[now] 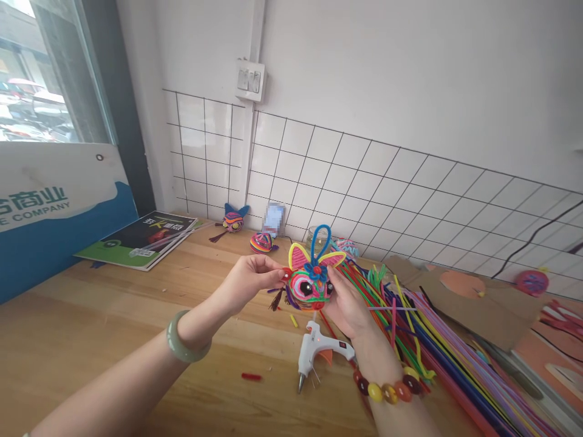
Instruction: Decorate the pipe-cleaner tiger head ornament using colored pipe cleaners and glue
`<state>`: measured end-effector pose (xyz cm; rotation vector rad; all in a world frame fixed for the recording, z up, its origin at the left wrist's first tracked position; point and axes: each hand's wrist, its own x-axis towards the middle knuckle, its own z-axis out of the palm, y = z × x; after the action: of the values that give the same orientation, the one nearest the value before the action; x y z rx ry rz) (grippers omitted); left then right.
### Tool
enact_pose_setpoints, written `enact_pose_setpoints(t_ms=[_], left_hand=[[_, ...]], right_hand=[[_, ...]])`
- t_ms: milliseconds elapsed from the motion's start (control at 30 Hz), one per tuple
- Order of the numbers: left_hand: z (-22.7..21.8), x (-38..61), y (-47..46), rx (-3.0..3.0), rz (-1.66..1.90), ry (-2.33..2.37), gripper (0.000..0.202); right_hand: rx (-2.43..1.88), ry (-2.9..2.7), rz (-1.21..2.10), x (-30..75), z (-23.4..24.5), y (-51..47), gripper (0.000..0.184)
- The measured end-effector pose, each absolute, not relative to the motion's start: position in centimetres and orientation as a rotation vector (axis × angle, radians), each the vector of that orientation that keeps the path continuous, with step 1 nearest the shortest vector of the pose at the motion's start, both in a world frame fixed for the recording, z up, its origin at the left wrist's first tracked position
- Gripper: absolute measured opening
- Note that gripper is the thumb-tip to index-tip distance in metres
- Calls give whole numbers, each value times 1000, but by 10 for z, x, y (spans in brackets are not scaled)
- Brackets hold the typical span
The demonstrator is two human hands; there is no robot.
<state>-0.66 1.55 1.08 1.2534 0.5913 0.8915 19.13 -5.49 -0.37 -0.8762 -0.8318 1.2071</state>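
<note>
A colourful pipe-cleaner animal head (pixel 306 292) is held up above the table, with pink-and-yellow ears, dark eyes, a blue flower and a blue loop on top. My right hand (pixel 350 303) grips it from its right side. My left hand (pixel 255 279) is closed at its left edge, thumb and fingers pinching a small red piece (pixel 286 275) with a pale spot. Whether that piece is attached to the head, I cannot tell. A dark tassel hangs just below it. Beneath the hands, a white hot glue gun (pixel 314 346) rests on the table, nozzle towards me.
Many loose pipe cleaners (pixel 455 340) spread across the right side, beside brown cardboard (pixel 478 309). At the back stand another animal head (pixel 234 220), a striped piece (pixel 262 243), a phone (pixel 274 218) and a glass jar (pixel 317 235). Magazines (pixel 150 238) lie at left; a red scrap (pixel 251 377) lies in front.
</note>
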Motion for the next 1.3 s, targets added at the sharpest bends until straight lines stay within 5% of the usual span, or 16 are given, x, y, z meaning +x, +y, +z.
enact_pose_setpoints(t_ms=[900, 1300], left_hand=[[11, -7, 17, 1258, 900, 591, 32], [21, -17, 29, 1269, 885, 659, 30]], right_hand=[[-819, -1037, 1327, 184, 5, -64, 47], [-907, -970, 1302, 193, 2, -60, 39]])
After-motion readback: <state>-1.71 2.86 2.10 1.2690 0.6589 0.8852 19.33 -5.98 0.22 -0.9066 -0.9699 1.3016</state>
